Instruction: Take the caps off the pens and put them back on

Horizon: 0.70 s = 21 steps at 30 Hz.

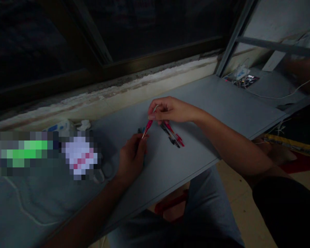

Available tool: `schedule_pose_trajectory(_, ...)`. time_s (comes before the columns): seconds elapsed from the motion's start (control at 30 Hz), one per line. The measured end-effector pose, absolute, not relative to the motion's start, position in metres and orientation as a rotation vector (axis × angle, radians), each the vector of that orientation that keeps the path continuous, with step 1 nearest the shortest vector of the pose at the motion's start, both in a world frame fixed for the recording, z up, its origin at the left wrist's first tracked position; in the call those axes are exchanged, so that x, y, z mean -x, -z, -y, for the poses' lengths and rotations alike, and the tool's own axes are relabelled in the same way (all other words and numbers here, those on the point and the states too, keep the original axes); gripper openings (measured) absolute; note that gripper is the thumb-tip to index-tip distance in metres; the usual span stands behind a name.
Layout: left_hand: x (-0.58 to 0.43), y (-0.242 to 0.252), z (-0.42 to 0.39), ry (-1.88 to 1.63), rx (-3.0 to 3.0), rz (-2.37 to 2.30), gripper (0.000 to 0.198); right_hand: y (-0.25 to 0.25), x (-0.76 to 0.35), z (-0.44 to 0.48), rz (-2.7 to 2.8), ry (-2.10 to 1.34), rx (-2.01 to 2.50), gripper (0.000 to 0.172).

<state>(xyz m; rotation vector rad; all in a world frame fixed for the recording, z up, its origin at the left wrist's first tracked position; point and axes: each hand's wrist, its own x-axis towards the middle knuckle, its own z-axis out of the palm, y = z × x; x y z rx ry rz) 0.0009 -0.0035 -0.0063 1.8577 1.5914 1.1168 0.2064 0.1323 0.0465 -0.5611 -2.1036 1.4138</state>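
Head view: near the frame's centre, the left hand [132, 159] grips a red pen [147, 126] by its lower part, while the right hand [170, 110] pinches its thin, pale upper end. A red-and-black pen [172, 135] lies on the grey table [217, 100] just below the right hand. A window sill [105, 93] runs along the table's far edge.
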Motion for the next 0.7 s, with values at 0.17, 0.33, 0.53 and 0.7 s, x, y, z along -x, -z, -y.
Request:
schedule_pose_trajectory(0.17, -0.0027, 0.0022, 0.0025, -1.126, -1.801, -1.570, 0.021, -0.0415, -0.2045, -0.1377, 1.961, -1.544, 0.446, 0.018)
schedule_pose_trajectory(0.33, -0.0009, 0.0031, 0.0046, -1.084, -1.852, -1.598, 0.025, -0.0424, -0.2068, -0.1379, 2.051, -1.465, 0.566, 0.029)
schedule_pose_trajectory(0.53, -0.0003, 0.0018, 0.0024, -1.069, -1.787, -1.572, 0.028, -0.0458, -0.2066, -0.1320, 2.184, -1.245, 0.778, 0.047)
schedule_pose_trajectory(0.7, -0.0011, -0.0012, 0.0030, -1.085, -1.781, -1.579, 0.028, -0.0427, -0.2047, -0.1373, 2.065, -1.501, 0.545, 0.032)
